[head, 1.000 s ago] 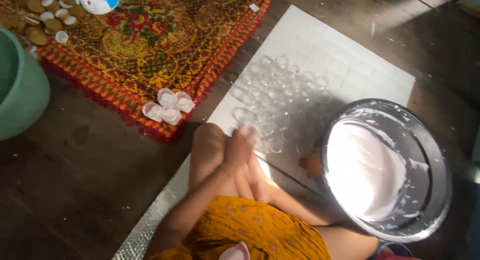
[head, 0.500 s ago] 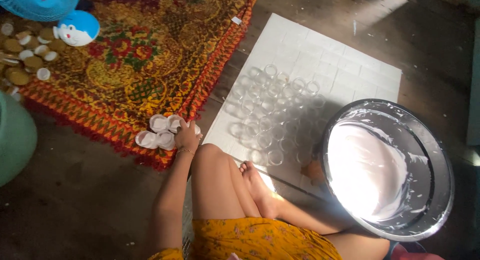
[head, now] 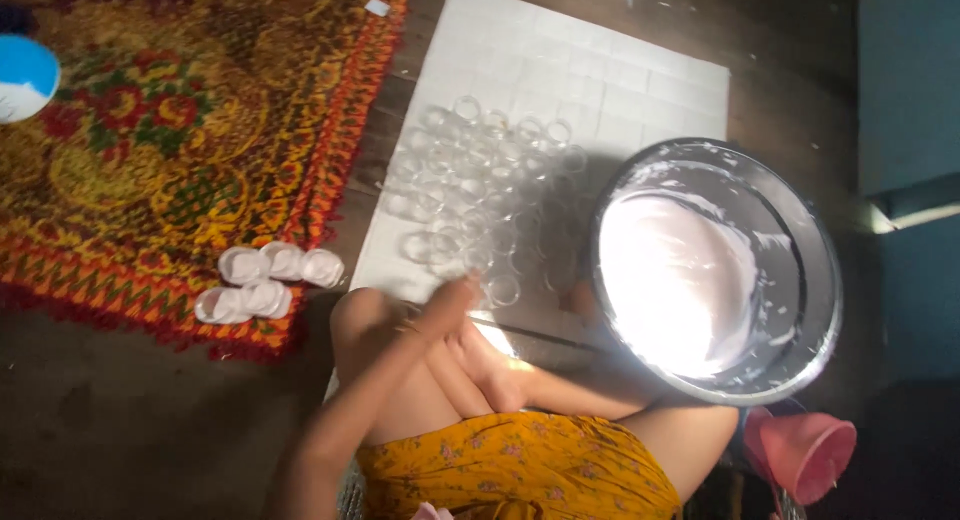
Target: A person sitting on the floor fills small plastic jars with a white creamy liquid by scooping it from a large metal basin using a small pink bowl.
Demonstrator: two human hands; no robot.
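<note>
My left hand (head: 452,302) reaches from the lower left over my bent knee to the near edge of a white tiled sheet (head: 600,70). Its fingertips are at a cluster of several small clear round cups (head: 480,195) standing on the sheet. The hand is blurred, so I cannot tell whether it holds anything. A small pile of white cups (head: 265,280) lies to the left on the edge of a patterned red and yellow rug (head: 150,150). A large metal bowl (head: 815,280) of white liquid sits to the right of the cups. My right hand is out of sight.
A pink plastic funnel-shaped cup (head: 805,450) lies at the lower right beside the bowl. A blue and white round toy (head: 25,78) rests on the rug at the far left. Dark floor surrounds the sheet. My yellow dress fills the bottom middle.
My left hand has left the pile of white cups on the rug and swung right, back to the clear cups on the sheet. The view has shifted left to right.
</note>
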